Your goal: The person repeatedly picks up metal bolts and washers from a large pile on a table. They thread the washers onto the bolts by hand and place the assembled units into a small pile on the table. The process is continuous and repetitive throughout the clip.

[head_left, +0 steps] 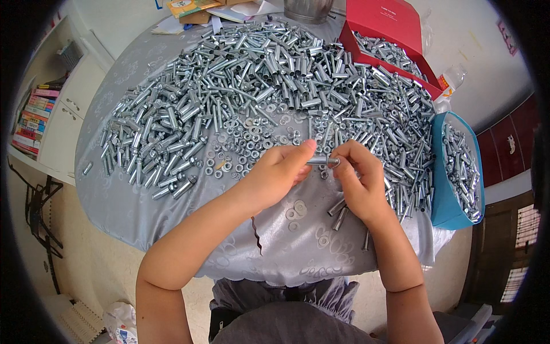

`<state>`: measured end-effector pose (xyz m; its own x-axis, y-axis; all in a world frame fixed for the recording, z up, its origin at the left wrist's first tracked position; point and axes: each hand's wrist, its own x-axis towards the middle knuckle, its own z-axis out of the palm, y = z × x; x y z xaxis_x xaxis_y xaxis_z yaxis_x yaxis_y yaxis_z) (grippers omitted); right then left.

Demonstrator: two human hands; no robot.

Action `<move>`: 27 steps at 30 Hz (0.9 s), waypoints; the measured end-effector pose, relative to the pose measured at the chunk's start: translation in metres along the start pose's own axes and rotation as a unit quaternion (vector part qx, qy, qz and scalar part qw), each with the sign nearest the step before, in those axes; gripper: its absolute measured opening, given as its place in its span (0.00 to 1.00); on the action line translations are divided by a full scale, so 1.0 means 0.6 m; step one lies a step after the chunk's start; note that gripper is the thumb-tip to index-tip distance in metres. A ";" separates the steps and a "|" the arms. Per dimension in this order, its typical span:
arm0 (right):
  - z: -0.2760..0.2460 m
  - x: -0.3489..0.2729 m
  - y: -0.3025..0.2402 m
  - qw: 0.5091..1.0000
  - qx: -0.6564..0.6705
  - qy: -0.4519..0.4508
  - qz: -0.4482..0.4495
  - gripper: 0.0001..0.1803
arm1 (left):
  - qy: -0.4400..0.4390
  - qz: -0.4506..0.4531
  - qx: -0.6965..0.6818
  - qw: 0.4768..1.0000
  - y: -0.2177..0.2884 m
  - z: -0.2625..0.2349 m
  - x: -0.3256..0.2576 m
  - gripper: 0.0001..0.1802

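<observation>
Fingers of left hand (279,172) and right hand (356,180) pinched on, seemingly, 1 bolt (321,161) over grey-clothed table (114,195)

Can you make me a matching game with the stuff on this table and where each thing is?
Things:
1. red box
2. blue container
3. books
4. metal sleeve

Places:
A. stacked on the shelf at far left
B. held between left hand and right hand
C. at the table's right edge, full of metal parts
D. at the table's far right corner, lid up

Pairs: 1-D, 2-C, 3-A, 4-B
</observation>
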<state>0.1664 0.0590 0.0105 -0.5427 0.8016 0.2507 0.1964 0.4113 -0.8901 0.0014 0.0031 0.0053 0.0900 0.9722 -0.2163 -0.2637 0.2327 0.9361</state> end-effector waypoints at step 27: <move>-0.013 -0.002 -0.004 0.970 -0.133 -0.065 -0.192 0.09 | -0.067 -0.059 -0.052 0.995 0.018 0.002 -0.007 0.22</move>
<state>0.1731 0.0601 0.0155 -0.7120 0.5134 0.4791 0.1543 0.7800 -0.6065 -0.0004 0.0018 0.0169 0.2512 0.9272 -0.2777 -0.3410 0.3533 0.8712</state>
